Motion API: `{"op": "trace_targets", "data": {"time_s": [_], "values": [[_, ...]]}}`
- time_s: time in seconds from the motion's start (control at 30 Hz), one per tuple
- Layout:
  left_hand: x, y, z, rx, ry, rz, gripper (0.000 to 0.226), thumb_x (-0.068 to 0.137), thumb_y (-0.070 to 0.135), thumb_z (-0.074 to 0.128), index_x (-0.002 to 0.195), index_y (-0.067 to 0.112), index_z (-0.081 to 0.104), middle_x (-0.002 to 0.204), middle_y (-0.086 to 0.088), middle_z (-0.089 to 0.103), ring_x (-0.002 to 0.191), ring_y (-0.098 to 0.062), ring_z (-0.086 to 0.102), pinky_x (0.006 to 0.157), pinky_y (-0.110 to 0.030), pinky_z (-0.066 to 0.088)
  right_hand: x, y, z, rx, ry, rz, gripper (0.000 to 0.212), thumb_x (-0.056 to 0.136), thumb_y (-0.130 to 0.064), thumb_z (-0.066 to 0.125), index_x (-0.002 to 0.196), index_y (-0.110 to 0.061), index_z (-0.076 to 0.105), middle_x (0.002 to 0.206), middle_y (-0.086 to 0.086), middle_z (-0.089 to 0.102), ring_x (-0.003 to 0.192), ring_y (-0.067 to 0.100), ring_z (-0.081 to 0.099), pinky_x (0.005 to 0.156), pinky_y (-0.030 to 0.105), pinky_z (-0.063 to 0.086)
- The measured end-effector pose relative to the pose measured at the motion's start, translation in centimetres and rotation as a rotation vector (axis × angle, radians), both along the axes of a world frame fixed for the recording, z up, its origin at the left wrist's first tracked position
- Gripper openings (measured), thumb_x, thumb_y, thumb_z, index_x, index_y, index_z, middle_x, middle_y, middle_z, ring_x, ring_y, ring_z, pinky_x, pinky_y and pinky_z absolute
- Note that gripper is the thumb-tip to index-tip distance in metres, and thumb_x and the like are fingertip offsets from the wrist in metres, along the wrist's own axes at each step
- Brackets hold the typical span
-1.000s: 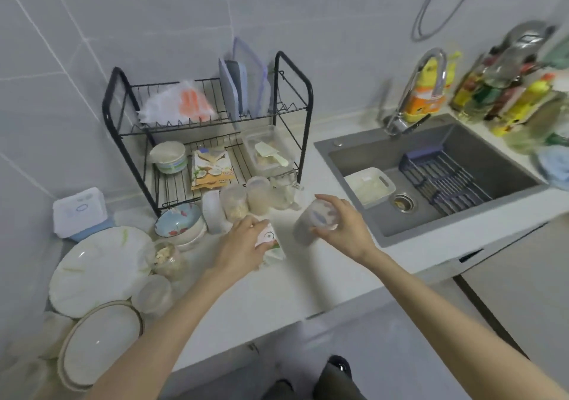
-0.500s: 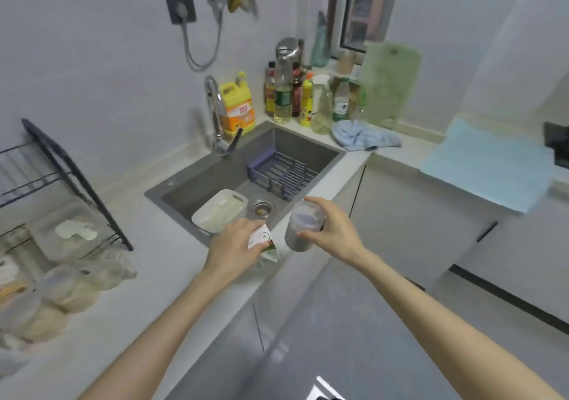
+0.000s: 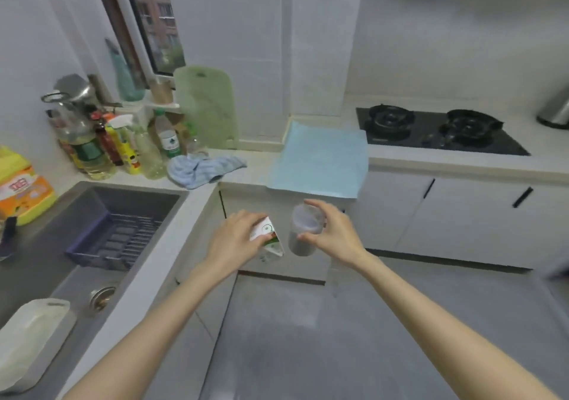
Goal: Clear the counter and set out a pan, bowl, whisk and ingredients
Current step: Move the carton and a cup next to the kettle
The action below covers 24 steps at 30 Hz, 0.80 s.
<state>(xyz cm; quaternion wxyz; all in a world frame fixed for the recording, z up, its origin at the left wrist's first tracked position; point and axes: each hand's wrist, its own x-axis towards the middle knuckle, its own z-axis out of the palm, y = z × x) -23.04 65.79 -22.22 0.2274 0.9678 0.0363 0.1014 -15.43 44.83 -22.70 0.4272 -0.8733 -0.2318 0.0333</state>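
Both hands have swung from the sink (image 3: 40, 255) toward the corner counter (image 3: 462, 165), each with the same load as before.

Left hand (image 3: 237, 239) wraps its fingers over a small carton (image 3: 271, 241); right hand (image 3: 335, 233) grips a lidded cup (image 3: 303, 230) between thumb and fingers, both carried above the floor. At 12 o'clock lies a blue mat (image 3: 320, 159), and at 2 o'clock the hob (image 3: 437, 128). No pan, bowl or whisk shows there, so the setting-out looks barely begun.

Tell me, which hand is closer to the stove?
Right. The right hand, holding a jar, is below-left of the stove; the left hand, holding a carton, is farther left, toward the sink.
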Motion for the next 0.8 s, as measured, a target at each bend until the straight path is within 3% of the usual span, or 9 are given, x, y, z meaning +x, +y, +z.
{"op": "trace_targets", "data": {"time_s": [0.13, 0.23, 0.43, 0.63, 0.8], "values": [[9.0, -5.2, 0.5, -0.014, -0.012, -0.152, 0.047, 0.084, 0.041, 0.064, 0.128, 0.025, 0.056, 0.119, 0.002, 0.059, 0.114, -0.018, 0.051, 0.088, -0.030, 0.039, 5.4, -5.8, 0.0, 0.038, 0.021, -0.164, 0.069, 0.072, -0.034, 0.076, 0.134, -0.033, 0.047, 0.136, -0.012, 0.051, 0.128, 0.010, 0.045, 0.109, 0.040, 0.038], [15.4, -9.2, 0.8, 0.019, -0.032, -0.232, 0.046, 0.085, 0.044, 0.062, 0.128, 0.030, 0.055, 0.123, 0.006, 0.057, 0.117, -0.016, 0.049, 0.084, -0.029, 0.038, 9.6, -9.8, 0.0, 0.028, 0.014, -0.267, 0.070, 0.074, -0.031, 0.077, 0.136, -0.030, 0.046, 0.138, -0.010, 0.050, 0.127, 0.011, 0.045, 0.107, 0.035, 0.040], [29.3, -18.0, 1.2, -0.012, -0.038, -0.427, 0.043, 0.084, 0.046, 0.062, 0.125, 0.033, 0.057, 0.120, 0.007, 0.058, 0.113, -0.016, 0.052, 0.079, -0.029, 0.039, 19.8, -18.9, 0.0, 0.031, 0.017, -0.488, 0.072, 0.070, -0.032, 0.078, 0.134, -0.031, 0.047, 0.137, -0.010, 0.051, 0.125, 0.013, 0.048, 0.105, 0.039, 0.043], [41.4, -27.8, 2.5, -0.024, -0.033, -0.640, 0.042, 0.084, 0.044, 0.062, 0.124, 0.033, 0.057, 0.116, 0.006, 0.059, 0.110, -0.016, 0.053, 0.077, -0.029, 0.040, 27.5, -27.8, 0.8, 0.012, 0.036, -0.689, 0.071, 0.071, -0.033, 0.078, 0.134, -0.032, 0.047, 0.137, -0.007, 0.051, 0.124, 0.014, 0.049, 0.101, 0.035, 0.045], [48.6, -35.7, 3.0, -0.014, -0.001, -0.760, 0.040, 0.082, 0.046, 0.063, 0.120, 0.036, 0.058, 0.114, 0.010, 0.059, 0.110, -0.014, 0.053, 0.084, -0.033, 0.045, 31.8, -34.7, 1.5, -0.001, 0.019, -0.803, 0.071, 0.073, -0.029, 0.078, 0.136, -0.028, 0.045, 0.137, -0.004, 0.051, 0.124, 0.015, 0.048, 0.101, 0.032, 0.043]]}}
